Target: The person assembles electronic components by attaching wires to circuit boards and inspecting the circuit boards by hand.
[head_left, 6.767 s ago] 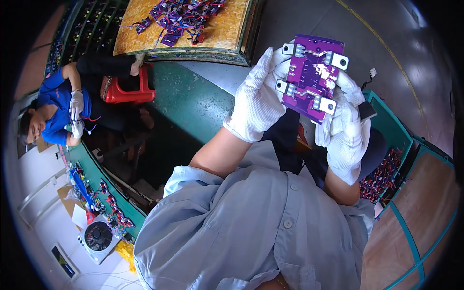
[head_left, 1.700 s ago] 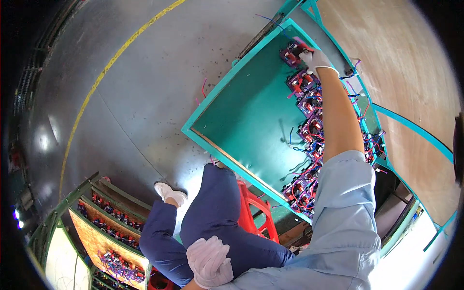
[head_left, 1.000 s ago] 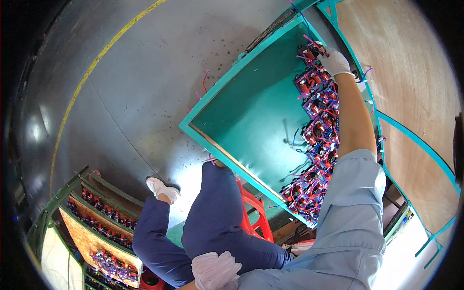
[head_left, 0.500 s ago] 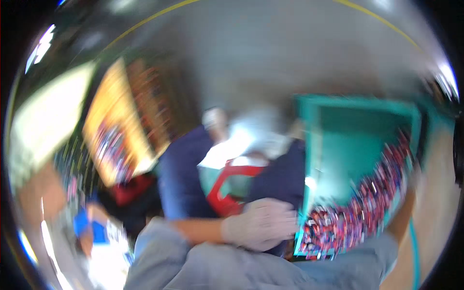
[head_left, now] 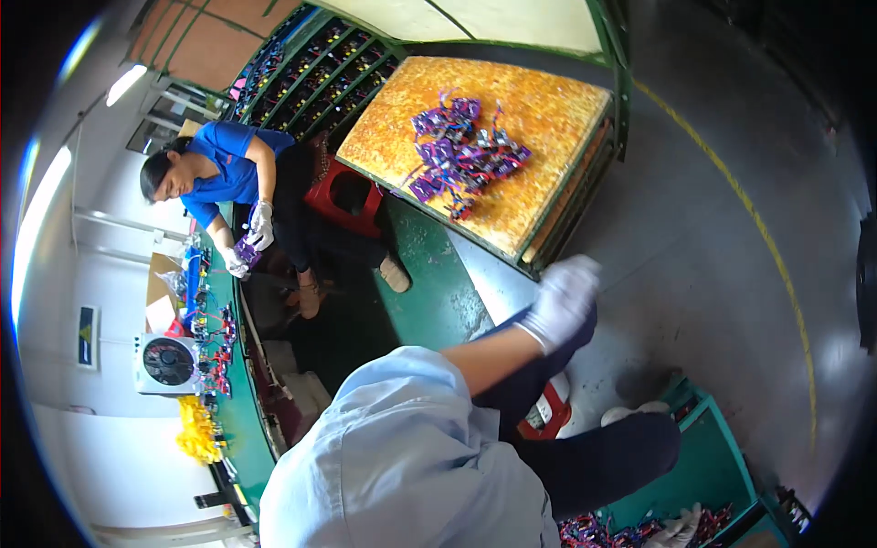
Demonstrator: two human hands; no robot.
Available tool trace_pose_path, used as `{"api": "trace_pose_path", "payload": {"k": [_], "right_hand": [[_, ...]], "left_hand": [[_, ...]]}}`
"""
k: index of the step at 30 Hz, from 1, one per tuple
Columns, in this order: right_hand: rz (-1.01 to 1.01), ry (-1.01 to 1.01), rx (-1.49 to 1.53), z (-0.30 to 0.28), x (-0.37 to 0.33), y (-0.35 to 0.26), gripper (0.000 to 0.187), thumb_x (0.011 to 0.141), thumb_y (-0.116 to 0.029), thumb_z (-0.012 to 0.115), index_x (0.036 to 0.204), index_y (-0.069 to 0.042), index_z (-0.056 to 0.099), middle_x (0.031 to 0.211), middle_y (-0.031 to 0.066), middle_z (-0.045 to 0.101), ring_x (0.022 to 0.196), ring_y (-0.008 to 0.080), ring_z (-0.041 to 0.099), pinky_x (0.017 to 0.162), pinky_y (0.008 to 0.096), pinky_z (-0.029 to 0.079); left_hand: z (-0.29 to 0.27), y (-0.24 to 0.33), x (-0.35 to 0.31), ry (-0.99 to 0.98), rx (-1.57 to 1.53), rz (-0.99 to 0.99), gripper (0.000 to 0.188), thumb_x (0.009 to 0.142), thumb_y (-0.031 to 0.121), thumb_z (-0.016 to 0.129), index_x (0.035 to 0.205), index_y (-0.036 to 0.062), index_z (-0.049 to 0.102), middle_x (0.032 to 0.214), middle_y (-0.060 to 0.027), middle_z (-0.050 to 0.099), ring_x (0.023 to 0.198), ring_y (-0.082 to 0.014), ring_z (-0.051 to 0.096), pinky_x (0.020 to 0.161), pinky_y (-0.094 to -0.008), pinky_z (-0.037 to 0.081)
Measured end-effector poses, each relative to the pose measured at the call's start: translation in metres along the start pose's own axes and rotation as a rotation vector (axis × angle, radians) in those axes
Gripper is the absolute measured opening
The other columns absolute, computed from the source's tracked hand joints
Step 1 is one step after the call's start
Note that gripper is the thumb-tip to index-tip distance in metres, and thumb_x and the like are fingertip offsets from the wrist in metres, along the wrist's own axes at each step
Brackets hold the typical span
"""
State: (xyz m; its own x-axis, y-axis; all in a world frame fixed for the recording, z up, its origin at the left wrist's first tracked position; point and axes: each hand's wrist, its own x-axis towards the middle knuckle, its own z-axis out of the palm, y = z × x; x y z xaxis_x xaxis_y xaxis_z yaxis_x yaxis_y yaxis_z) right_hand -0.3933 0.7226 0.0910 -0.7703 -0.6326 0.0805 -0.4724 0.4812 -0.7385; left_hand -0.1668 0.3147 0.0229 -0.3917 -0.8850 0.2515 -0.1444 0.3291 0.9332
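Observation:
My left hand [head_left: 562,301], in a white glove, is raised above my dark-clothed leg, near the corner of a wooden-topped table [head_left: 566,100]. Motion smears its fingers, and I see no object in it. On that table lies a heap of purple electronic modules [head_left: 457,151] with red and blue wires. My right hand [head_left: 674,530], also gloved, is low in a teal bin [head_left: 722,438]. Its fingers look stretched out over a pile of small wired modules [head_left: 594,532]; the lower frame edge cuts it off.
A co-worker [head_left: 228,164] in blue with white gloves handles a purple module at a green bench [head_left: 247,420]. A fan [head_left: 169,363] and yellow items [head_left: 196,431] stand along it. Near the co-worker is a red stool [head_left: 343,196]; behind, a rack of parts [head_left: 320,73].
My view has swung left, bringing the co-worker, bench and wooden-topped table into sight. My left hand has lifted off from over my lap toward the table; the bin now sits at lower right.

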Motion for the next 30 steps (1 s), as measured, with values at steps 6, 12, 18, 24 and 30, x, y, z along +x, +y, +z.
{"api": "trace_pose_path", "payload": {"k": [6, 12, 18, 24, 30], "right_hand": [[0.12, -0.098, 0.146, 0.033, -0.008, -0.069, 0.031, 0.087, -0.017, 0.043, 0.112, 0.001, 0.048, 0.099, 0.0127, 0.056, 0.065, 0.0132, 0.05, 0.057, 0.0225, 0.041], [-0.028, -0.277, -0.041, 0.052, 0.012, -0.141, 0.033, 0.087, -0.021, 0.047, 0.109, 0.004, 0.049, 0.103, 0.0132, 0.055, 0.067, 0.0161, 0.052, 0.056, 0.024, 0.044], [-0.005, -0.352, 0.055, 0.078, 0.004, -0.171, 0.035, 0.084, -0.022, 0.048, 0.109, 0.003, 0.05, 0.093, 0.0125, 0.055, 0.066, 0.0159, 0.052, 0.057, 0.0249, 0.044], [-0.146, -0.534, 0.392, 0.15, 0.029, -0.274, 0.021, 0.079, -0.001, 0.047, 0.097, 0.001, 0.057, 0.075, 0.0058, 0.056, 0.055, 0.0068, 0.048, 0.047, 0.0192, 0.04], [-0.752, -0.362, 0.092, 0.162, 0.053, -0.372, 0.017, 0.071, -0.021, 0.062, 0.082, -0.008, 0.06, 0.063, 0.0085, 0.054, 0.053, 0.0237, 0.054, 0.048, 0.033, 0.041]], "left_hand": [[-0.188, -0.058, 0.046, 0.632, 0.797, -0.186, 0.05, 0.072, 0.025, 0.064, 0.11, -0.003, 0.045, 0.101, -0.0214, 0.053, 0.095, -0.0312, 0.051, 0.084, -0.0358, 0.039], [-0.221, -0.063, 0.046, 0.086, 0.634, -0.627, 0.04, 0.073, 0.029, 0.064, 0.093, -0.0014, 0.05, 0.087, -0.0176, 0.059, 0.084, -0.0268, 0.058, 0.072, -0.034, 0.044], [-0.246, 0.003, -0.003, 0.131, -0.843, -0.626, 0.016, 0.077, 0.009, 0.06, 0.09, 0.005, 0.051, 0.088, -0.01, 0.059, 0.081, -0.0227, 0.059, 0.071, -0.0328, 0.049], [-0.232, 0.085, -0.052, -0.252, -0.66, -0.04, 0.027, 0.07, 0.019, 0.067, 0.087, 0.0047, 0.051, 0.097, -0.0083, 0.05, 0.09, -0.0195, 0.051, 0.08, -0.0312, 0.039], [-0.182, 0.119, -0.035, -0.616, -0.581, 0.182, 0.017, 0.074, 0.009, 0.056, 0.089, 0.0047, 0.051, 0.097, -0.0123, 0.051, 0.093, -0.0276, 0.049, 0.083, -0.0359, 0.037]]}}
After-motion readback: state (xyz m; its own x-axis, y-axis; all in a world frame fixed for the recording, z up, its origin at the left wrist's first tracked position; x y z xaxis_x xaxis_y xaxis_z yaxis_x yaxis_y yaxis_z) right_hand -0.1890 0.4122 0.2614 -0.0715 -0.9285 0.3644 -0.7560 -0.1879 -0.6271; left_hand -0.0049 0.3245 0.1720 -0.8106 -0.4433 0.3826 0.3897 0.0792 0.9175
